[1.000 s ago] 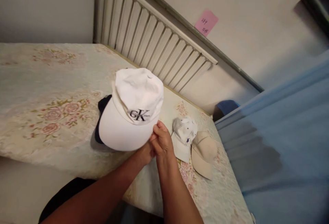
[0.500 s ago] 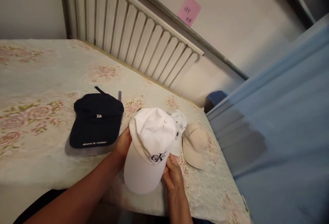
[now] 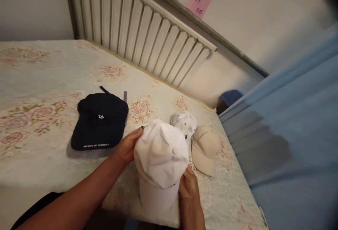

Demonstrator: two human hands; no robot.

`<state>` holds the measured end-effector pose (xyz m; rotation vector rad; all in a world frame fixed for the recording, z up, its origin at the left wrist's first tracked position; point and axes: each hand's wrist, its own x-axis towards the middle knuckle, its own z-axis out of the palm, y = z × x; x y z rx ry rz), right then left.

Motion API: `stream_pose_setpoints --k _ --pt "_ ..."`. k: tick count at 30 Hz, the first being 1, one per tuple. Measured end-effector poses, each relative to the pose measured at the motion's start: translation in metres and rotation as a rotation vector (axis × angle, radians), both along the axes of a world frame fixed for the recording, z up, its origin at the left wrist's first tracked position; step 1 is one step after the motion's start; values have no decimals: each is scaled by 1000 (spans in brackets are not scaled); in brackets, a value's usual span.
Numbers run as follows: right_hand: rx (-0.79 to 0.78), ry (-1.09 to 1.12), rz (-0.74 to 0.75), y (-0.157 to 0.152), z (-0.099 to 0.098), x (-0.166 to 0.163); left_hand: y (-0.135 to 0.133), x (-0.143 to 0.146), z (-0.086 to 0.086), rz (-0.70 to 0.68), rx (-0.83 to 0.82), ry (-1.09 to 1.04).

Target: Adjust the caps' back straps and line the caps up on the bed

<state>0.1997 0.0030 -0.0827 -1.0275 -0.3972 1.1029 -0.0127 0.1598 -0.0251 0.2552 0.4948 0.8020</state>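
The left hand [image 3: 129,146] and right hand [image 3: 189,185] grip the white cap [image 3: 161,156] at opposite sides, over the cover [image 3: 58,78], brim towards the person. Step, as judged: two-handed handling. Any next move likely calls for clearance from the pale cap [image 3: 183,122] (partly hidden behind).

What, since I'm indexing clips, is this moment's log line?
left hand: holds white cap; right hand: holds white cap; dark cap, beige cap: on floral cover
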Motion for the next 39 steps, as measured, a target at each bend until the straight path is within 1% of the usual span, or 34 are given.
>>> stream_pose_setpoints --k 2,4,6,11,14,16,19,22,24,26,29,31,33,36,39 --pt "-8 -29 -1 -1 2 1 -1 0 -2 8 71 8" --pt "-13 -55 -1 -1 4 0 -1 0 -5 -16 105 6" --pt "-25 -82 14 -2 6 -2 -2 1 -6 -49 111 9" --pt "-36 -137 108 -6 11 -1 -5 1 -5 -144 92 41" --pt "-44 -140 140 -9 16 0 -7 0 -5 -174 75 50" --pt "-52 -145 150 -11 18 1 -7 -1 -6 -206 46 43" --pt "-54 -149 142 -11 18 0 -7 -1 -4 -267 -57 34" --pt "-50 -124 95 -8 14 1 -9 -2 0 -241 -138 12" --pt "-26 -95 65 -6 11 1 -11 -3 1 -218 -141 -25" --pt "6 -71 55 -4 8 1 -12 -4 -4 -233 -97 -82" --pt "25 -67 60 -2 7 1 -14 -7 -14 -318 27 -170" --pt "27 -72 61 -2 8 1 -14 -8 -19 -354 95 -186" --pt "22 -66 71 -2 10 0 -15 -8 -19 -354 139 -167" --pt "16 -52 100 -2 12 -2 -16 -7 -14 -352 199 -139" --pt "23 -95 103 -2 11 -3 -17 -6 -10 -366 232 -139"
